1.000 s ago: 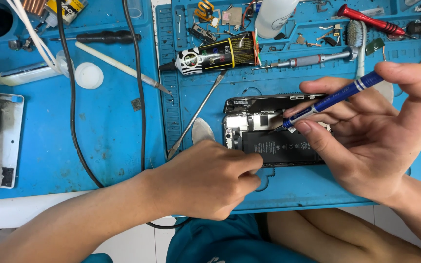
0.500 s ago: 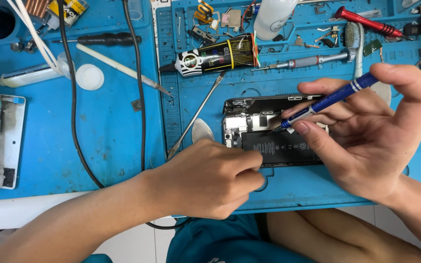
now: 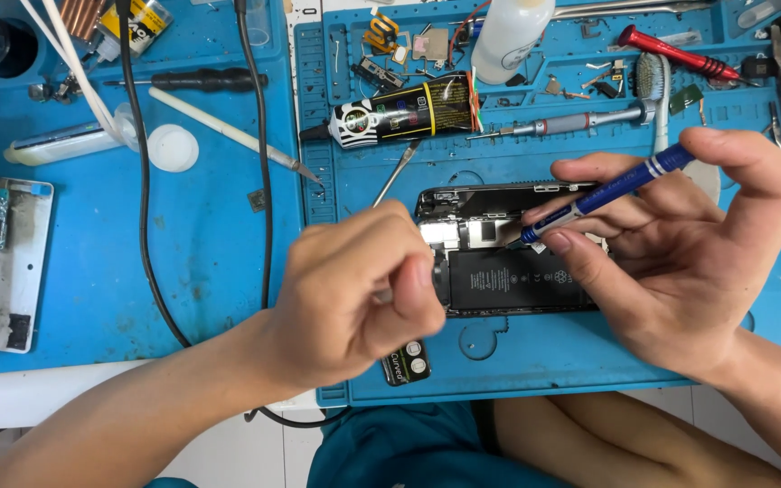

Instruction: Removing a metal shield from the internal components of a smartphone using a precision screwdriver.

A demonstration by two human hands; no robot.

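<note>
Head view, looking down on a blue repair mat covered with tools. An opened phone lies flat near the mat's front edge, its back removed so that the black battery and the metal shields above it are exposed. The right hand is closed around a blue precision screwdriver, whose tip is set on the shields at the upper part of the phone. The left hand is curled into a loose fist just beside the phone's left end, fingers pinched together; whether anything is held inside cannot be told, as the hand is blurred. A black glue tube, a white bottle, a red-handled driver and a black cable lie farther back.

Judging from this, opening is done; the internal shields appear still in place and the battery still seated, so screw work seems under way, with removal of inner parts left.
</note>
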